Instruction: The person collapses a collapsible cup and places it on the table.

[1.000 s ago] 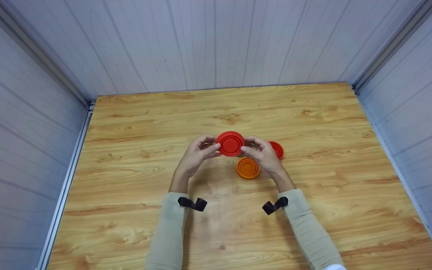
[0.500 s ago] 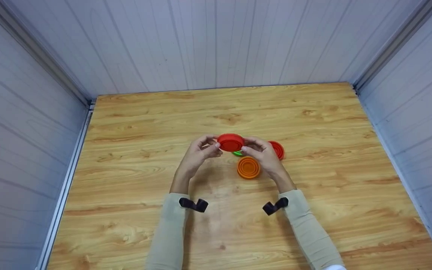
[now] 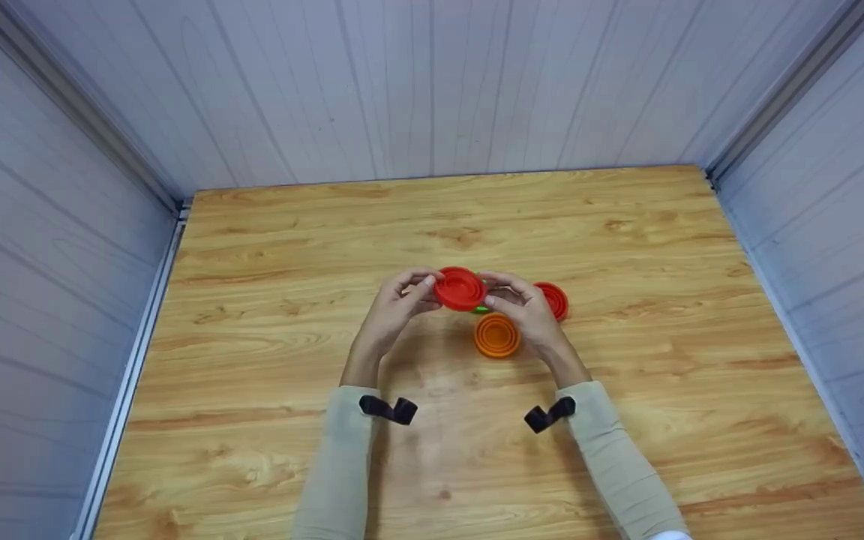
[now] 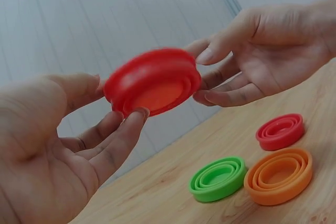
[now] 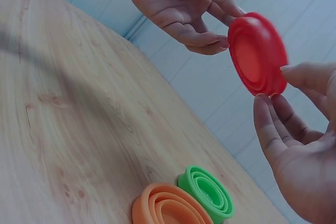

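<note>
A round red collapsible cup [image 3: 460, 289], folded flat with rings inside its rim, is held above the table between both hands. My left hand [image 3: 397, 309] pinches its left edge with thumb and fingertips. On the opposite edge, my right hand [image 3: 526, 309] pinches it the same way. In the left wrist view the held cup [image 4: 152, 82] appears tilted, its underside partly showing. Below it on the table lie a green folded cup [image 4: 217, 179], an orange one [image 4: 279, 177] and another red one [image 4: 280, 131]. From the head view the green cup is mostly hidden.
The wooden tabletop [image 3: 289, 247] is bordered by a pale panel wall [image 3: 402, 90] at the back and panels on the left [image 3: 49, 300] and right [image 3: 829, 225]. Black wrist mounts [image 3: 388, 409] sit on both sleeves.
The held red cup has tipped between the fingers, from facing the head camera to edge-on, then back to showing its rings. The hands stay nearly in place. More of the green cup shows.
</note>
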{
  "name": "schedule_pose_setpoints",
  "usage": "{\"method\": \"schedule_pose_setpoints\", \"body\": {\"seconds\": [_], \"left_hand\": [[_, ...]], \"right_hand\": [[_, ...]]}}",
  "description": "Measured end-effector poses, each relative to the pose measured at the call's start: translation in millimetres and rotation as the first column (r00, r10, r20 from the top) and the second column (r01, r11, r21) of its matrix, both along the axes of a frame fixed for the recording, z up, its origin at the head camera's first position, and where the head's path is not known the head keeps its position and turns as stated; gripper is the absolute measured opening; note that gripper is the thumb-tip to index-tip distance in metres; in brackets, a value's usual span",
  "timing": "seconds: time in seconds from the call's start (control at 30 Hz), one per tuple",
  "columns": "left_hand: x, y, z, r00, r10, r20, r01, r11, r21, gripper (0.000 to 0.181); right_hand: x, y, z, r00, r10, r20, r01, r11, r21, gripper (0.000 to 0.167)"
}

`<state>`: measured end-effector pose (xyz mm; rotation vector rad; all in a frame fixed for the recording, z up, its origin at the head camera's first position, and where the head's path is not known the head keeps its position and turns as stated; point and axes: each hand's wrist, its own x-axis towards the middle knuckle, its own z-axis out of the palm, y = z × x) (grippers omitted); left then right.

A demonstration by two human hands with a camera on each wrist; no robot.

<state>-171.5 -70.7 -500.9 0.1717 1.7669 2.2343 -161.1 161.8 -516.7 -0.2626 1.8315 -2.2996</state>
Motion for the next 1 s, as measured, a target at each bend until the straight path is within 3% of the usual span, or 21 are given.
{"method": "schedule_pose_setpoints", "body": {"seconds": [0.47, 0.77, 1.0], "left_hand": [[0.7, -1.2, -2.5, 0.999, -0.007, -0.049, 0.006, 1.000, -0.031, 0.029], [-1.5, -2.6, -7.3, 1.000, 0.008, -0.030, -0.010, 0.997, -0.075, 0.032], [-3.5, -4.9, -12.9, 0.999, 0.052, -0.008, -0.052, 0.996, -0.073, 0.028]], "right_hand": [[2.4, -5, -1.6, 0.998, -0.027, 0.054, 0.029, 0.999, -0.046, 0.049], [0.0, -6, -6.3, 0.998, -0.020, 0.068, 0.022, 0.999, -0.023, 0.048], [-2.0, -12, -9.2, 0.994, -0.026, 0.103, 0.029, 0.999, -0.036, 0.047]]}}
